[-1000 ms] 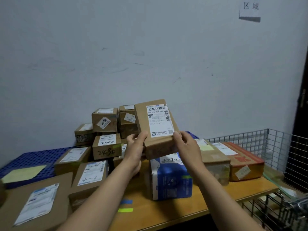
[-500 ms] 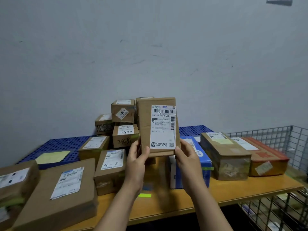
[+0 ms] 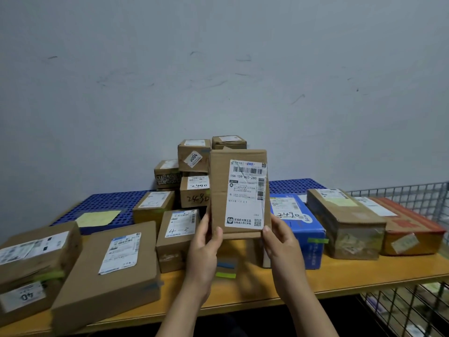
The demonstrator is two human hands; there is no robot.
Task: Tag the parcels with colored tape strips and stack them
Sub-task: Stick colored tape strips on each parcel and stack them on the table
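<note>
I hold a flat brown parcel [image 3: 220,190] upright in front of me, its white shipping label facing me. My left hand [image 3: 205,246] grips its lower left edge, thumb on the front. My right hand [image 3: 281,249] grips the lower right corner the same way. Below the parcel, a blue tape strip [image 3: 226,265] and a yellow-green tape strip [image 3: 225,275] are stuck on the wooden table [image 3: 352,273]. A blue box [image 3: 306,229] to the right carries a green strip on its side.
Many brown parcels crowd the table: a large flat one [image 3: 107,271] at front left, a stack [image 3: 194,173] against the wall, a long box [image 3: 345,222] and an orange box [image 3: 410,229] at right. A blue perforated pallet [image 3: 109,200] lies behind. Wire cage [image 3: 422,198] stands at right.
The parcel has turned from tilted to upright and come lower, nearer the table. My view has swung left, bringing the large parcels at front left into sight.
</note>
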